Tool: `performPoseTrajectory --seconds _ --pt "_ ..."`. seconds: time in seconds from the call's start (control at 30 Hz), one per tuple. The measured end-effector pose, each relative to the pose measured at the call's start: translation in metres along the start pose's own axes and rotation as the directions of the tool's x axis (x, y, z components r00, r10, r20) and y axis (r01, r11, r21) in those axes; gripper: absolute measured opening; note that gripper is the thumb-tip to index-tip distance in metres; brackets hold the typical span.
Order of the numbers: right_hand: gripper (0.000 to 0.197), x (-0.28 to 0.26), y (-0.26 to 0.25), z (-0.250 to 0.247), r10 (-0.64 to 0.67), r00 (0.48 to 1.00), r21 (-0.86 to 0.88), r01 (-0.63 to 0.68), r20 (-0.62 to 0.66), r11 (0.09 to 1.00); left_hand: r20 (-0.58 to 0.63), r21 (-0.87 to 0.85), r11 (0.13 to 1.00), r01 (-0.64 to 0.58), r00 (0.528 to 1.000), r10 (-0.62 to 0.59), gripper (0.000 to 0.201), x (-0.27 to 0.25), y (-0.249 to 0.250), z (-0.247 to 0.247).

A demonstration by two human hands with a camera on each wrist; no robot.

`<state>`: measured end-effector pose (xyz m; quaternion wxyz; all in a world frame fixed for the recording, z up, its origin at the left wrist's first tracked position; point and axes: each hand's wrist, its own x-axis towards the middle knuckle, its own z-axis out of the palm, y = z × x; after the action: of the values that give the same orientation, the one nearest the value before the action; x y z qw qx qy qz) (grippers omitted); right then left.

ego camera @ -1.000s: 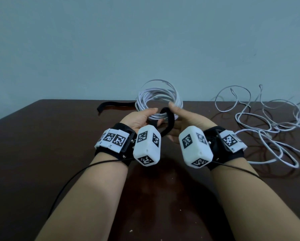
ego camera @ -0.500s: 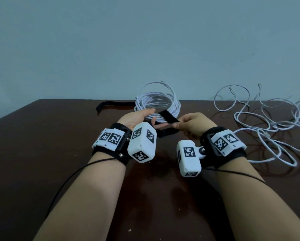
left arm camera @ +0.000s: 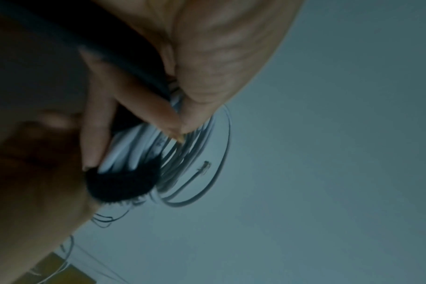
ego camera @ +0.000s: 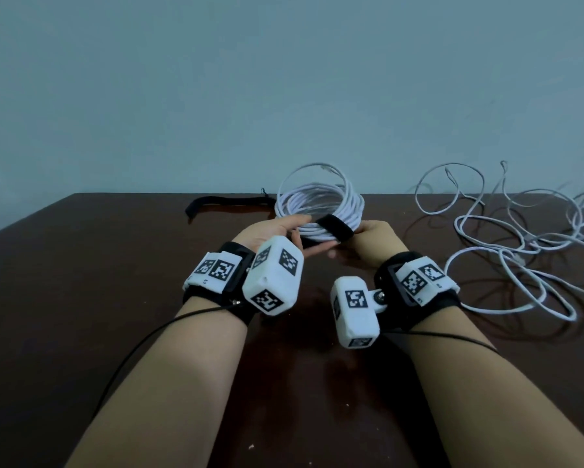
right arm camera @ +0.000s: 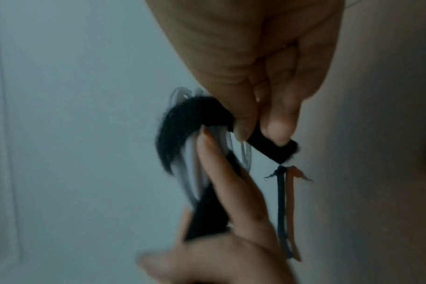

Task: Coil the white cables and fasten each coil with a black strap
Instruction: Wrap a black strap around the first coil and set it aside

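Hands close together over the table [ego camera: 81, 282], left hand [ego camera: 277, 233] gripping the white coil [ego camera: 321, 204] — right hand [ego camera: 376, 243] pinching the black strap [ego camera: 336, 226] wrapped around it, loose cable [ego camera: 520, 238] sprawled off right.

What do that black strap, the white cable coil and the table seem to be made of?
Black strap: fuzzy fabric, probably hook-and-loop; its edges look frayed. White cable coil: smooth, likely plastic-jacketed wire holding springy loops. Table: dark brown, glossy with reflections; perhaps varnished wood or laminate.

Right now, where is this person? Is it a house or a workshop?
Hard to say for sure. It looks like a plain indoor work spot: a dark brown table pushed against a bare pale blue wall, with loose white cables spread on it. Nothing homey or shop-like shows.
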<state>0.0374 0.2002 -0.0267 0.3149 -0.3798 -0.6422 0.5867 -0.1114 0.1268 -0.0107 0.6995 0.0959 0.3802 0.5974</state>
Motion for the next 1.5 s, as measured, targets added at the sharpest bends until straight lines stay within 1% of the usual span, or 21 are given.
performPoseTrajectory --seconds 0.07,0.17,0.23,0.27,0.33,0.37,0.43,0.47,0.53,0.6,0.67,0.73,0.77,0.87,0.93,1.07,1.13,1.2,1.27,1.37,1.5 --pt "0.026 0.001 -0.001 -0.006 0.015 0.999 0.185 -0.022 0.040 0.982 0.010 -0.016 1.000 0.018 1.000 -0.018 0.029 0.002 -0.003 0.000" --pt "0.032 -0.003 -0.006 -0.007 -0.003 0.987 0.264 -0.040 0.161 0.964 -0.005 -0.016 1.000 0.009 1.000 -0.009 0.041 0.005 -0.003 -0.001" --pt "0.035 -0.004 -0.006 -0.007 -0.010 0.960 0.432 -0.116 0.279 0.894 -0.003 -0.013 1.000 0.012 1.000 -0.012 0.043 0.007 -0.002 -0.002" --pt "0.041 0.000 -0.003 -0.008 -0.019 0.946 0.513 -0.159 0.324 0.843 0.000 -0.026 1.000 0.005 1.000 -0.005 0.042 0.008 -0.002 -0.003" --pt "0.052 0.001 -0.002 -0.009 -0.010 0.922 0.572 -0.232 0.387 0.787 -0.007 -0.061 0.998 -0.023 1.000 0.023 0.031 0.009 -0.004 -0.004" --pt "0.051 0.000 -0.002 -0.008 -0.012 0.914 0.574 -0.245 0.406 0.781 -0.005 -0.066 0.997 -0.046 0.999 0.046 0.021 0.008 -0.006 -0.003" --pt "0.035 -0.006 -0.004 -0.005 -0.014 0.901 0.564 -0.260 0.434 0.784 -0.016 -0.052 0.995 -0.080 0.997 0.079 0.011 0.009 -0.010 -0.001" --pt "0.035 -0.008 -0.005 -0.004 0.007 0.905 0.554 -0.267 0.426 0.788 -0.021 -0.038 0.996 -0.084 0.996 0.083 0.011 0.008 -0.013 0.001" --pt "0.047 -0.012 -0.005 -0.003 0.059 0.905 0.522 -0.295 0.422 0.800 -0.036 -0.006 0.996 -0.085 0.996 0.085 0.020 0.007 -0.016 0.006" --pt "0.054 -0.014 -0.010 0.000 0.137 0.919 0.523 -0.328 0.370 0.787 -0.097 0.028 0.992 -0.122 0.988 0.124 0.031 0.006 -0.019 0.011" --pt "0.042 -0.016 -0.015 0.003 0.179 0.939 0.527 -0.315 0.294 0.789 -0.157 0.051 0.985 -0.166 0.973 0.172 0.038 0.004 -0.022 0.016" --pt "0.022 -0.017 -0.018 0.005 0.175 0.958 0.533 -0.272 0.225 0.801 -0.174 0.080 0.981 -0.177 0.967 0.188 0.031 0.001 -0.024 0.019" --pt "0.019 -0.017 -0.018 0.006 0.167 0.964 0.541 -0.256 0.209 0.802 -0.175 0.094 0.980 -0.174 0.966 0.188 0.028 0.001 -0.023 0.018" --pt "0.014 -0.018 -0.018 0.010 0.144 0.973 0.577 -0.223 0.179 0.786 -0.179 0.102 0.981 -0.164 0.967 0.181 0.034 0.001 -0.019 0.015" --pt "0.014 -0.019 -0.017 0.011 0.124 0.972 0.606 -0.222 0.200 0.764 -0.194 0.105 0.981 -0.166 0.964 0.184 0.040 0.000 -0.019 0.015" --pt "0.022 -0.021 -0.015 0.011 0.169 0.963 0.621 -0.266 0.211 0.737 -0.207 0.093 0.980 -0.178 0.959 0.193 0.037 -0.005 -0.023 0.018" --pt "0.038 -0.017 -0.014 0.013 0.166 0.978 0.656 -0.206 0.123 0.726 -0.202 0.118 0.979 -0.166 0.961 0.188 0.025 -0.005 -0.025 0.019" --pt "0.065 -0.007 -0.009 0.013 0.085 0.996 0.678 -0.047 -0.022 0.733 -0.187 0.126 0.982 -0.140 0.969 0.162 0.007 -0.005 -0.025 0.020" --pt "0.078 -0.004 -0.009 0.014 -0.016 0.999 0.653 0.038 -0.039 0.756 -0.182 0.144 0.980 -0.135 0.970 0.161 0.002 -0.006 -0.025 0.020" --pt "0.075 -0.002 -0.009 0.012 -0.134 0.991 0.548 0.126 -0.026 0.827 -0.199 0.151 0.977 -0.153 0.963 0.181 0.018 0.000 -0.021 0.014" --pt "0.077 -0.001 -0.008 0.014 -0.278 0.961 0.311 0.265 -0.004 0.913 -0.223 0.160 0.974 -0.159 0.955 0.193 0.024 0.006 -0.017 0.006"
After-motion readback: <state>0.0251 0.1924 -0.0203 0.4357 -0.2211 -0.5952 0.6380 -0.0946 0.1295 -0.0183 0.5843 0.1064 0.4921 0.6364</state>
